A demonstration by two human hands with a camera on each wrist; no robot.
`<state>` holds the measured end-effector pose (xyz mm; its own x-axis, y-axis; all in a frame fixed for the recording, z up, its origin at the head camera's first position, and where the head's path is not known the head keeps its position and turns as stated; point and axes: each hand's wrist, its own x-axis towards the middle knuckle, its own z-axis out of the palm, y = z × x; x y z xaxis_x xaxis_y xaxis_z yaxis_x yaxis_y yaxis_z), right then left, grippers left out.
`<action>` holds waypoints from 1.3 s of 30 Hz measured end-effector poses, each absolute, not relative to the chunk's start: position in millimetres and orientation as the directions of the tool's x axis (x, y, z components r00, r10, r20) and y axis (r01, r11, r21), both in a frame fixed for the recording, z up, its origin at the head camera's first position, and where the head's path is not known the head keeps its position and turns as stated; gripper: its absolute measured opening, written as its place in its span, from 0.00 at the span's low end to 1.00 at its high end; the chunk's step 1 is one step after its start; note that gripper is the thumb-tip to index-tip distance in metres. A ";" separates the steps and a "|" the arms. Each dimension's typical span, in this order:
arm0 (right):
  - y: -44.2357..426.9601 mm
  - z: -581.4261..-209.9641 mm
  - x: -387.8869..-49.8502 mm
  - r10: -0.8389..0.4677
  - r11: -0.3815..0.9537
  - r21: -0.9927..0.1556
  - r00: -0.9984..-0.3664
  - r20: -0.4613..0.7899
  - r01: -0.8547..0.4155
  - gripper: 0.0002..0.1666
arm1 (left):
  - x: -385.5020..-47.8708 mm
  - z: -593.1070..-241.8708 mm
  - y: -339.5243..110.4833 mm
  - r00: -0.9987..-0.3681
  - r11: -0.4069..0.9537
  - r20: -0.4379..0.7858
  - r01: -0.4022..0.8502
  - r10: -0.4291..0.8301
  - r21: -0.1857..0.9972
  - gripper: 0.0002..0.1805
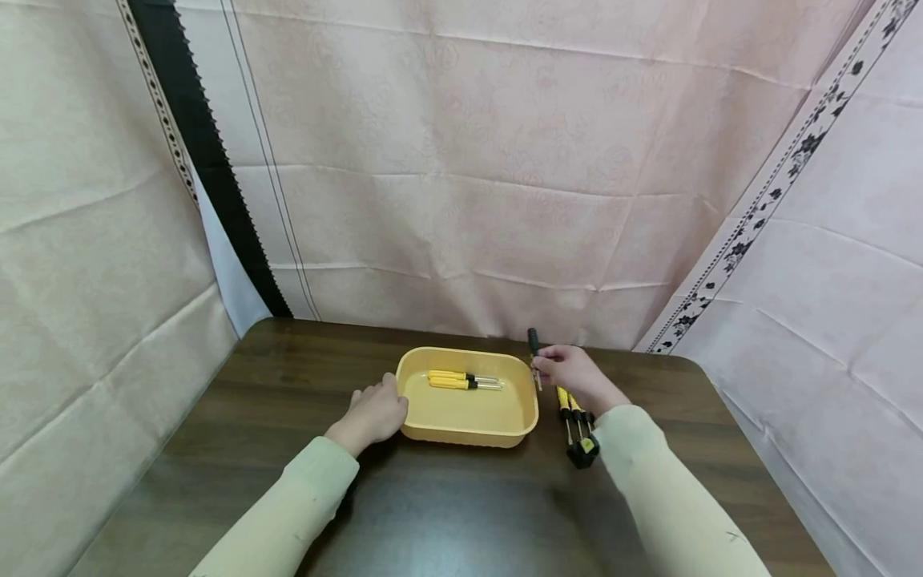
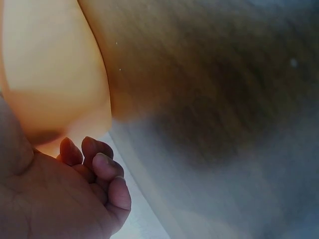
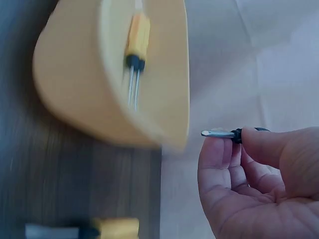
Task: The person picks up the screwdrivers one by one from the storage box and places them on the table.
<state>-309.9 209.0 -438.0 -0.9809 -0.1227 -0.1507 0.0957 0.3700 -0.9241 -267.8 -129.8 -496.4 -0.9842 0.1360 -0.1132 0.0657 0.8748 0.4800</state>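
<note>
Now pinched between thumb and fingers of the right hand (image 1: 573,375), just beside the tray (image 1: 461,417): a screwdriver (image 1: 533,340), dark-handled, silvery-shafted. Left of that hand, in the tray, two yellow drivers (image 1: 453,384); below it, more yellow drivers (image 1: 565,400) and a black block (image 1: 581,453). Across the tray, left hand (image 1: 371,413) with fingers curled at the rim; gripping or merely touching, impossible to tell. Long handle visible from the head; bright tip plainer from the right wrist.

Tray (image 1: 461,438) on table (image 1: 454,513), two screwdrivers (image 1: 449,384) inside, more screwdrivers (image 1: 563,398) at right (beside a sleeve (image 1: 638,453)), cloth (image 1: 461,200) behind.
</note>
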 end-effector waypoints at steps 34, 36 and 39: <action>349.7 -493.0 -285.3 0.079 0.464 -0.822 -0.940 -0.332 0.329 0.19 | -270.4 -496.2 -130.7 -0.983 0.873 -0.124 0.055 0.131 0.484 0.25; 349.4 -496.7 -287.5 0.108 0.475 -0.810 -0.936 -0.334 0.344 0.18 | -269.9 -495.9 -130.7 -0.984 0.875 -0.122 0.056 0.130 0.481 0.25; 349.0 -502.4 -290.8 0.127 0.502 -0.795 -0.939 -0.321 0.339 0.16 | -269.5 -495.9 -130.6 -0.984 0.874 -0.124 0.056 0.131 0.482 0.25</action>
